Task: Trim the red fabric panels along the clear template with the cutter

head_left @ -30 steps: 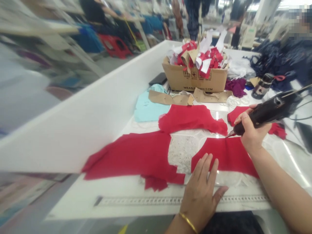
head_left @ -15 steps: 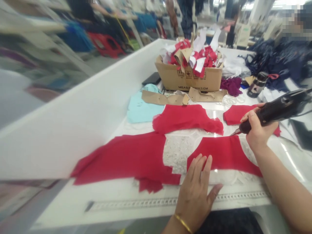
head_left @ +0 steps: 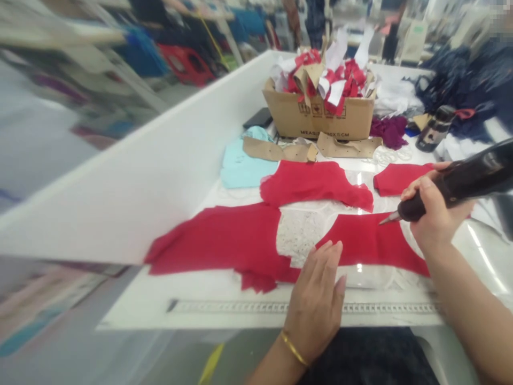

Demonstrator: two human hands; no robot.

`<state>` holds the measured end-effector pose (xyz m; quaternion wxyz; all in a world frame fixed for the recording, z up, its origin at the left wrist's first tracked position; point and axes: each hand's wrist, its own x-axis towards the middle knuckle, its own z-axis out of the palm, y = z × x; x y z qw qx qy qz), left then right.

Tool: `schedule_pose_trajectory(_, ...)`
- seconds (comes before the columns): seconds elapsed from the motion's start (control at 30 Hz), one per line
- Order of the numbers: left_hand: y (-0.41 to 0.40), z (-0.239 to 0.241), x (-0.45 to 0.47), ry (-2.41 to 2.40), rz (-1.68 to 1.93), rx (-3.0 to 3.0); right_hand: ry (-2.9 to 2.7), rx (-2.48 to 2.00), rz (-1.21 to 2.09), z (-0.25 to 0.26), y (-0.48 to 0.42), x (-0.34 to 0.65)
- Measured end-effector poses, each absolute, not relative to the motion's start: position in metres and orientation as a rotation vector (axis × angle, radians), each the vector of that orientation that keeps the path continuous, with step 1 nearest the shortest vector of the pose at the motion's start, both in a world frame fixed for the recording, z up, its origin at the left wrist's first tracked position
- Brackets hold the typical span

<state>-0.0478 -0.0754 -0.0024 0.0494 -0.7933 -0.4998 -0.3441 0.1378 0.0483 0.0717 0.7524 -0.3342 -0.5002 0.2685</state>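
Red fabric panel [head_left: 368, 243] lies on the table [head_left: 140, 307]. We find our right hand [head_left: 436, 214] with its grip clamped around a black tool [head_left: 489, 171], tip over the panel's far edge; our left hand [head_left: 315, 299] is outstretched, fingers together, at the panel's left edge.

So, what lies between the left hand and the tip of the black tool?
Just red cloth, between the left hand and the tip of the black tool; the head view shows it.
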Motion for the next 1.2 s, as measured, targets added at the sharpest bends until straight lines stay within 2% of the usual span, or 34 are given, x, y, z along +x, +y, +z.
schedule_pose_trajectory(0.1,-0.077,0.001,-0.057,-1.535,-1.067,-2.425,-1.160,-0.711,0.750,0.071,0.022,0.120)
schedule_pose_trajectory(0.43,-0.078,-0.013,-0.060,-1.530,-1.114,-2.393,-1.314,-0.749,0.845,0.058,-0.012,0.082)
schedule_pose_trajectory(0.67,-0.078,-0.013,-0.061,-1.539,-1.146,-2.416,-1.276,-0.698,0.745,0.060,-0.009,0.068)
schedule_pose_trajectory(1.2,-0.073,-0.003,-0.051,-1.430,-1.193,-2.535,-1.187,-0.655,0.790,0.064,-0.007,0.104)
